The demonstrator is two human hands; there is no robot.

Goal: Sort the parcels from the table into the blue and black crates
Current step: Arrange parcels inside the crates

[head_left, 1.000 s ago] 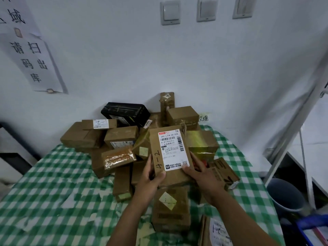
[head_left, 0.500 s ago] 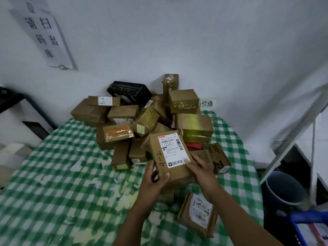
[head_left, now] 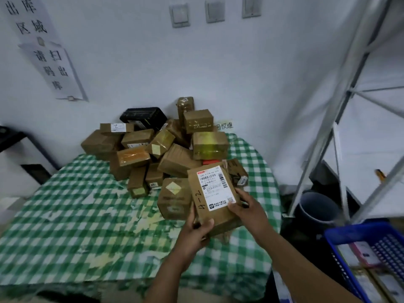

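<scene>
Nearest to us, low on the right, sits the blue crate (head_left: pixel 358 228), its mesh wall showing and some flat packets lying inside (too blurred to read).

Just beyond it we see both hands grasping one brown parcel (head_left: pixel 209 206). The left hand (head_left: pixel 194 235) grips its near corner, thumb curled over the top face. The right hand (head_left: pixel 248 212) holds the right edge, with fingertips on the lower corner of the white shipping label. "4-2" is handwritten beside that label. The parcel is raised and tilted above the near right part of the counter (head_left: pixel 87 215), which wears a green-and-white checked cloth.

Just left of the held parcel, a box with a pale diamond sticker (head_left: pixel 175 200) lies on the cloth. Behind it the pile of parcels (head_left: pixel 175 158) is heaped against the wall, mostly brown cartons wrapped in tape, with a black parcel (head_left: pixel 142 115) at the back.

To the right of the counter a grey bucket (head_left: pixel 317 209) stands on the floor beside a metal shelf frame (head_left: pixel 328 110).

Farthest off, the white wall carries paper signs (head_left: pixel 54 68) on the left and three switches (head_left: pixel 179 15) up top.
</scene>
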